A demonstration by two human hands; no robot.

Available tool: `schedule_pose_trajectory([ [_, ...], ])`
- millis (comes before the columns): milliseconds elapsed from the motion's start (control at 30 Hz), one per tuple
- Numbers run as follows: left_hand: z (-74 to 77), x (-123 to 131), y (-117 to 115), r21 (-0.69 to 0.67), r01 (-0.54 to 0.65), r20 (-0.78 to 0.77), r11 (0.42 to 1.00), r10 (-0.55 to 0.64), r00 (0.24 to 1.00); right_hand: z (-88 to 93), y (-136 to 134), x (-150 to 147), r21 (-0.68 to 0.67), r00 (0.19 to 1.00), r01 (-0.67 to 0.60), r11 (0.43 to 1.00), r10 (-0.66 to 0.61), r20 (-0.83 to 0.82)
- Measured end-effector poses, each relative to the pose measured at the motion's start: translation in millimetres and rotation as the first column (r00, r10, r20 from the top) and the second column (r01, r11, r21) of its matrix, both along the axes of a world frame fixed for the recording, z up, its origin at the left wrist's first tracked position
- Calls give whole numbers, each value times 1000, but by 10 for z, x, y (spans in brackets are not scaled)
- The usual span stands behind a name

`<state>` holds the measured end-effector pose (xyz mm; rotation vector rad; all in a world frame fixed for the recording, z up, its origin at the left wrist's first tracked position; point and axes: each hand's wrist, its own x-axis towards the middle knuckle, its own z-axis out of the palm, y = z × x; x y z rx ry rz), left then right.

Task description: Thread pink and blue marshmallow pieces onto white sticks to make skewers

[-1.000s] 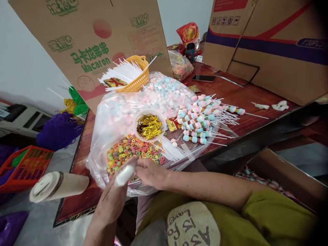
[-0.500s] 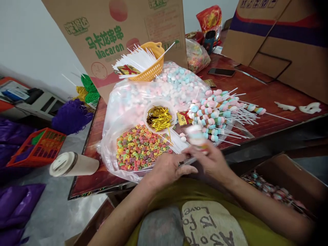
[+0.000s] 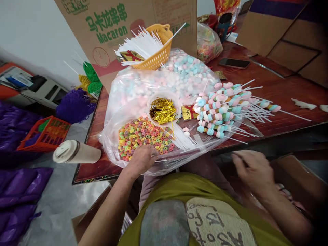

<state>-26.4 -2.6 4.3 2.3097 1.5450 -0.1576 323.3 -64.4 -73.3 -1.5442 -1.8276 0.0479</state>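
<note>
My left hand (image 3: 144, 160) is at the near edge of a heap of colourful cereal rings (image 3: 143, 135) on clear plastic. Its fingers are curled down and closed, hiding whatever lies between them. Off to the right, my right hand (image 3: 253, 169) hangs beyond the table's front edge, beside a cardboard box (image 3: 299, 177). Thumb and loosely bent fingers are apart there, and no skewer shows in them. Marshmallow skewers (image 3: 217, 109) lie piled on the table. A round tub of gold twist ties (image 3: 163, 111) stands behind the rings, with white sticks (image 3: 180, 138) beside it.
A large bag of marshmallows (image 3: 189, 70) lies behind the tub. The yellow basket (image 3: 156, 61) of white sticks rests against a tall carton (image 3: 110, 51). A lidded cup (image 3: 79, 152) lies near the left edge. The phone (image 3: 234, 63) sits at the back right.
My hands have parted: the left moved left to the cereal rings, the right moved right and down beside the box. The blurred marshmallow skewer no longer shows in my right hand. The view shifted.
</note>
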Motion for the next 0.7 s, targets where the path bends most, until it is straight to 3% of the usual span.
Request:
schedule_pose_trajectory([
  [133, -67, -134, -136, 22, 38, -194, 999, -33, 981, 122, 335, -875, -25, 967, -231, 973, 233, 103],
  [267, -210, -176, -178, 79, 132, -226, 988, -111, 968, 262, 489, -1283, -163, 909, -241, 957, 282, 307],
  [400, -281, -186, -200, 83, 164, -233, 983, -141, 962, 361, 598, -967, -154, 909, -96, 983, 150, 389],
  [500, -246, -109, -169, 100, 140, -171, 985, -122, 978, 359, 617, -517, -184, 876, 173, 968, -66, 477],
  [600, -154, 76, 15, 152, 68, -131, 986, -48, 990, 295, 630, -251, -230, 782, 357, 905, -155, 603],
  [700, -51, 275, 272, 244, -28, -98, 969, 53, 994, 217, 665, -216, -208, 716, 385, 899, -149, 682],
])
